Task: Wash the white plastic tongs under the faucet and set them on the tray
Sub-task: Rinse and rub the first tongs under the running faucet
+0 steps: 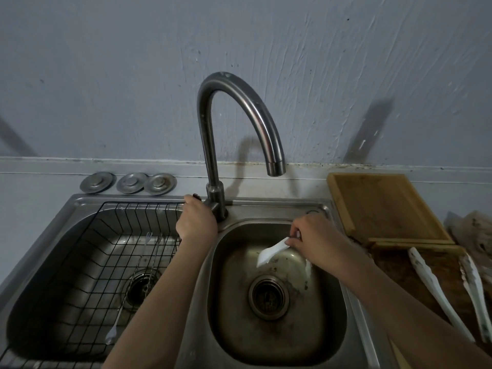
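My right hand (311,237) grips white plastic tongs (271,252) over the right sink basin (327,331); one flat white tip points down-left and a second arm shows below my wrist. My left hand (195,219) is curled round the faucet handle at the base of the curved steel faucet (241,107). No water is visible at the spout, which ends above the basin, a little behind the tongs. A wooden tray (383,206) lies on the counter to the right of the sink.
The left basin holds a black wire rack (87,265) with a fork and thin utensils in it. Three metal drain plugs (127,182) sit behind it. Two more dirty white tongs (436,288) lie on a dark board at the right.
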`<state>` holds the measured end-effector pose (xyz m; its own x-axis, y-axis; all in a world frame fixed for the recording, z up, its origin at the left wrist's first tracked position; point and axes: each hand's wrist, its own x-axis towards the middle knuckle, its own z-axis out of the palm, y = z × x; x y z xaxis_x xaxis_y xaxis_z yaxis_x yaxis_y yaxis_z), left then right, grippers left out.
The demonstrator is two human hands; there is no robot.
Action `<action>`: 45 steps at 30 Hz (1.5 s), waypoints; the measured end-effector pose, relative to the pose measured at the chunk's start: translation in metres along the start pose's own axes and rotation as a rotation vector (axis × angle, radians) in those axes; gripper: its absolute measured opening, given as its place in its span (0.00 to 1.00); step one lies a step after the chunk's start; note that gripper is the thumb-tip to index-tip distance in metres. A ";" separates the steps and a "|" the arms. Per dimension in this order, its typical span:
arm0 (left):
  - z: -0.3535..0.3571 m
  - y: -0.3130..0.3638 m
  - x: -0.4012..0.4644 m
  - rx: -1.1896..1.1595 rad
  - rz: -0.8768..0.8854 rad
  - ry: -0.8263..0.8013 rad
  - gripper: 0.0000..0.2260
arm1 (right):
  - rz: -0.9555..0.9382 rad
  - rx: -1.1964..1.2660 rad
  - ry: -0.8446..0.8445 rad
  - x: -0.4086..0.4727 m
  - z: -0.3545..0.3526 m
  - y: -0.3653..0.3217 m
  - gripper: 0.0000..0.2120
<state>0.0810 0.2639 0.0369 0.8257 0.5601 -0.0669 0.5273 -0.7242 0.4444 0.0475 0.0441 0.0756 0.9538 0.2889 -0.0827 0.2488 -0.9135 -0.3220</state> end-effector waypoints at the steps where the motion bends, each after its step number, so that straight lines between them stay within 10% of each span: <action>1: 0.000 0.000 0.000 -0.017 -0.002 -0.005 0.11 | 0.005 0.013 -0.004 -0.002 0.003 0.001 0.09; 12: 0.000 -0.004 -0.004 -0.082 -0.028 -0.084 0.13 | -0.051 0.208 0.076 -0.040 0.014 0.021 0.07; 20: 0.010 0.021 -0.052 0.053 -0.006 -0.192 0.43 | -0.021 0.286 0.420 -0.068 -0.030 0.063 0.08; 25: 0.031 0.068 -0.093 0.247 0.445 -0.080 0.36 | 0.064 0.207 0.672 -0.080 -0.048 0.117 0.04; 32: 0.078 0.145 -0.116 0.242 0.978 -0.390 0.14 | 0.133 -0.019 0.742 -0.087 -0.042 0.195 0.05; 45: 0.149 0.193 -0.103 0.271 1.087 -0.381 0.22 | 0.183 0.002 0.650 -0.047 0.001 0.241 0.06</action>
<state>0.1274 0.0066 -0.0037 0.8495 -0.5250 -0.0530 -0.5010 -0.8340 0.2312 0.0625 -0.1891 0.0006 0.8881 -0.1022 0.4481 0.0738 -0.9307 -0.3583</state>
